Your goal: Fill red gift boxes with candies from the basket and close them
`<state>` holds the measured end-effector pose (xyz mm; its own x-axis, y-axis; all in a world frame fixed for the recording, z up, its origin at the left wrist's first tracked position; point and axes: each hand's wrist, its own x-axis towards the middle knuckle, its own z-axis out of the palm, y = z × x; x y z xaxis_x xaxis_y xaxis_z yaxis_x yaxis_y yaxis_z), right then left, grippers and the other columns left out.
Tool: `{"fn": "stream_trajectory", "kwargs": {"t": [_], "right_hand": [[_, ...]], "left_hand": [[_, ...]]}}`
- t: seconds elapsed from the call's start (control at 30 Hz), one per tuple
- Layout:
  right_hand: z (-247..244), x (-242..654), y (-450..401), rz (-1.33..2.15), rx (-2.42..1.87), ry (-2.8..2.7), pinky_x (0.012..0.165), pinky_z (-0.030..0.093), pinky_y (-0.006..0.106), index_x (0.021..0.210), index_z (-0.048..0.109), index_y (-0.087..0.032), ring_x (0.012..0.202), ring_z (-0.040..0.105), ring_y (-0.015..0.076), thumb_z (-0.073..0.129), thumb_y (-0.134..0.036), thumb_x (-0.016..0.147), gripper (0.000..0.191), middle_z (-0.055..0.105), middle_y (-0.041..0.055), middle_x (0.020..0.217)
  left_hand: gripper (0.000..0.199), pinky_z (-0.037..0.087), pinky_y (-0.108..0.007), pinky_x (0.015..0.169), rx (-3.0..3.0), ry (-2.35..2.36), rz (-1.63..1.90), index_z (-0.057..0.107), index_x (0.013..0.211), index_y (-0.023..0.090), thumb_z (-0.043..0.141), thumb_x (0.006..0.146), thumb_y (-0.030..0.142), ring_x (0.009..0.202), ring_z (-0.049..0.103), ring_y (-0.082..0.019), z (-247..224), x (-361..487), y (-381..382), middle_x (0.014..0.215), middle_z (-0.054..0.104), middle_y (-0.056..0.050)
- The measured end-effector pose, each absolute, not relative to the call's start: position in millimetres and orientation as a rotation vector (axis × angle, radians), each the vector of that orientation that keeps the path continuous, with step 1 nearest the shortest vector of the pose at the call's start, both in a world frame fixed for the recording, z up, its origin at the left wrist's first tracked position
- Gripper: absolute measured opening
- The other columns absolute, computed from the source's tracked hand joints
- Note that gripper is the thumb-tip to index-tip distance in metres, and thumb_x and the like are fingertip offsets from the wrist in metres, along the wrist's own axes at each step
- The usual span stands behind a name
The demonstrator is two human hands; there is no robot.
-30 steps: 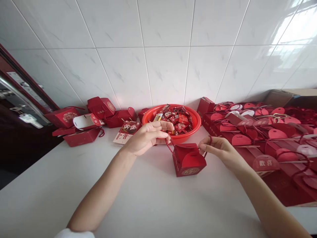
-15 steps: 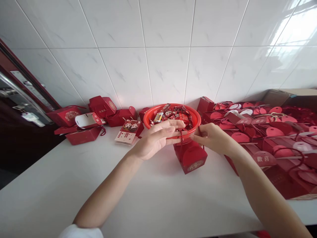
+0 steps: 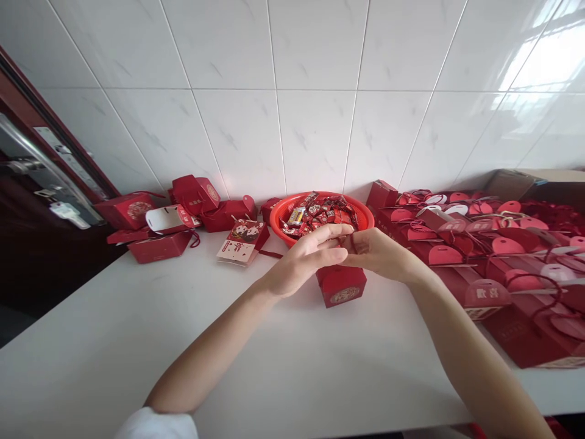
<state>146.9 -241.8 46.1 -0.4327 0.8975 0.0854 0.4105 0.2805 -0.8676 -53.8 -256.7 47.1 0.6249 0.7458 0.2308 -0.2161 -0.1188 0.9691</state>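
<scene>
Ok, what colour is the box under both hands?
The box is red, its emblem pale gold; see the head view.

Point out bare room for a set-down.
Bare white tabletop: near side of the middle red box, between left forearm and right forearm; also left of the left forearm, short of the printed card. Crowded: right side, packed boxes; along the wall, left box pile and red basket.

The left hand reaches in with its fingers nearly straight toward the right hand, its thumb stretched out beneath them, on the body's side. Close against it, the right hand turns inward, fingers bent, the tips partly hidden. Behind the hands, the bare left forearm and right forearm spread apart.
</scene>
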Motion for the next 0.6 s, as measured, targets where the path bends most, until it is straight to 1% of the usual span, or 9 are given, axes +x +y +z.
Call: {"fn": "stream_trajectory", "kwargs": {"t": [0.07,0.13,0.27,0.37,0.47,0.53,0.6], "right_hand": [[42.5,143.5,-243.1,1.078,-1.151,-1.907,0.051,0.024,0.025,0.058,0.041,-0.019,0.057,0.033,0.0079,0.077,-0.055,0.071,0.052,0.039,-0.0053,0.059],[38.7,141.3,-244.1,1.092,-1.14,-1.851,0.052,0.026,0.025,0.059,0.043,-0.019,0.057,0.035,0.0081,0.076,-0.056,0.072,0.051,0.04,-0.0049,0.06],[28.0,138.6,-243.7,1.107,-1.117,-1.727,0.056,0.036,0.026,0.064,0.056,-0.018,0.062,0.049,0.0124,0.076,-0.055,0.072,0.042,0.054,-0.0012,0.063],[21.3,136.8,-242.2,1.119,-1.091,-1.647,0.062,0.044,0.029,0.068,0.065,-0.017,0.068,0.058,0.017,0.077,-0.05,0.071,0.035,0.063,0.0021,0.066],[20.1,137.7,-241.6,1.104,-1.087,-1.57,0.066,0.047,0.03,0.074,0.071,-0.016,0.07,0.06,0.0174,0.076,-0.044,0.07,0.029,0.068,0.0035,0.071],[21.2,140.4,-241.8,1.085,-1.109,-1.539,0.065,0.045,0.029,0.072,0.07,-0.015,0.067,0.058,0.0153,0.075,-0.042,0.069,0.027,0.067,0.0025,0.07],[21.7,144.4,-242.0,1.079,-1.147,-1.534,0.061,0.042,0.027,0.067,0.065,-0.016,0.063,0.054,0.0133,0.074,-0.042,0.069,0.028,0.063,0.001,0.066]], "left_hand": [[0.05,0.039,-0.05,0.115,1.531,0.488,0.854,0.06,0.134,0.025,0.07,0.086,0.035,0.143,0.041,-0.033,45.7,-53.8,-255.8,0.148,0.052,-0.01],[0.056,0.039,-0.05,0.115,1.605,0.518,0.842,0.056,0.139,0.027,0.07,0.084,0.029,0.144,0.04,-0.033,43.7,-53.3,-255.0,0.151,0.05,-0.009],[0.067,0.039,-0.05,0.117,1.83,0.621,0.874,0.049,0.144,0.03,0.068,0.081,0.02,0.147,0.037,-0.031,37.1,-51.6,-254.2,0.157,0.041,-0.008],[0.067,0.044,-0.046,0.114,2.021,0.736,0.913,0.047,0.145,0.029,0.065,0.081,0.017,0.144,0.04,-0.029,31.7,-50.8,-253.7,0.16,0.035,-0.007],[0.066,0.045,-0.044,0.113,2.191,0.91,0.914,0.046,0.144,0.029,0.067,0.082,0.02,0.142,0.042,-0.029,28.3,-50.0,-252.8,0.158,0.036,-0.008],[0.067,0.046,-0.045,0.11,2.269,1.05,0.91,0.046,0.144,0.027,0.072,0.082,0.028,0.138,0.046,-0.031,25.6,-47.9,-251.9,0.151,0.042,-0.01],[0.071,0.05,-0.047,0.104,2.308,1.166,0.896,0.047,0.142,0.024,0.077,0.079,0.036,0.129,0.052,-0.033,20.5,-43.7,-250.8,0.141,0.047,-0.013]]}}
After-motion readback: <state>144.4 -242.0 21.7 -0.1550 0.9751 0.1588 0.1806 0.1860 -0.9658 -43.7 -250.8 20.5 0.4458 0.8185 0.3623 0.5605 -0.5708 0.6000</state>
